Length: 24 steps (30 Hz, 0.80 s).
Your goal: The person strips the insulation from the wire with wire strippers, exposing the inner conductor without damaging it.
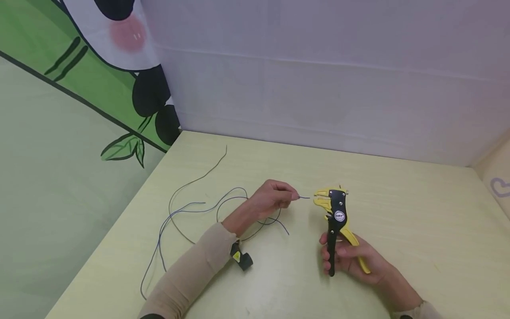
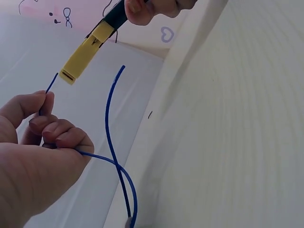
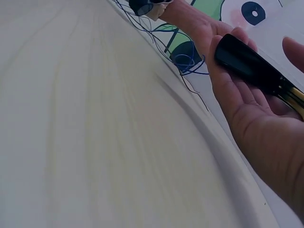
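Near the left edge of the pale table [image 1: 418, 212], blue wires [image 1: 160, 235] are lying in loose loops, and a thin dark wire [image 1: 199, 178] is reaching toward the far-left corner. Farther from that edge, the left hand [image 1: 272, 197] is pinching a blue wire end [image 1: 304, 197], its tip pointing right. Just beside the tip, not touching it, a yellow-and-black wire stripper [image 1: 338, 208] is showing parted jaws. The right hand [image 1: 358, 261] is gripping its handles, well apart from the right edge.
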{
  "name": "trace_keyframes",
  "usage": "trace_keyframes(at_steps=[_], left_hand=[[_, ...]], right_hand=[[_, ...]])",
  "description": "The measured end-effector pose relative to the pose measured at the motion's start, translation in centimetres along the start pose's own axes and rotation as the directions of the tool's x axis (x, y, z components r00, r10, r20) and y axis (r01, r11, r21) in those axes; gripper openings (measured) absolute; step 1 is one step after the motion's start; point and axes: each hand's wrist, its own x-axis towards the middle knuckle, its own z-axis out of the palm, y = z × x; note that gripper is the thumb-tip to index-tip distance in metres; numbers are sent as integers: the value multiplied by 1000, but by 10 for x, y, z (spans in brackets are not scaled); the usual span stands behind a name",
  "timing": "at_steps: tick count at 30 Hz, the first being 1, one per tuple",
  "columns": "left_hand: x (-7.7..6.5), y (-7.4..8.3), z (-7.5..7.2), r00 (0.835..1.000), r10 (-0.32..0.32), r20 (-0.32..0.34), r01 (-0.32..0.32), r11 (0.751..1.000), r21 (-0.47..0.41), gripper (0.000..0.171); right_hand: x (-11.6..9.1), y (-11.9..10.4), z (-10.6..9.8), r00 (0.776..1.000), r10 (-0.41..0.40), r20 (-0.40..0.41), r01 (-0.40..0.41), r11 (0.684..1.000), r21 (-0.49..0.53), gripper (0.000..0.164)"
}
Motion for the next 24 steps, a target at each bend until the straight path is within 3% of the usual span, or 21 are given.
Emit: trace_keyframes(at_steps=[5,16,24], left_hand=[[1,-2,8,998,37,-52,-39,999,-22,34],[4,-8,19,991,98,-87,-101,994,-31,31],[5,-10,29,987,87,-135,-89,996,-5,20]], right_hand=[[1,0,0,999,7,53,-7,1000,-4,46],[1,1,-6,996,-2,92,3,1000,-7,46],[1,0,-7,999,11,31,-9,998,-54,44]])
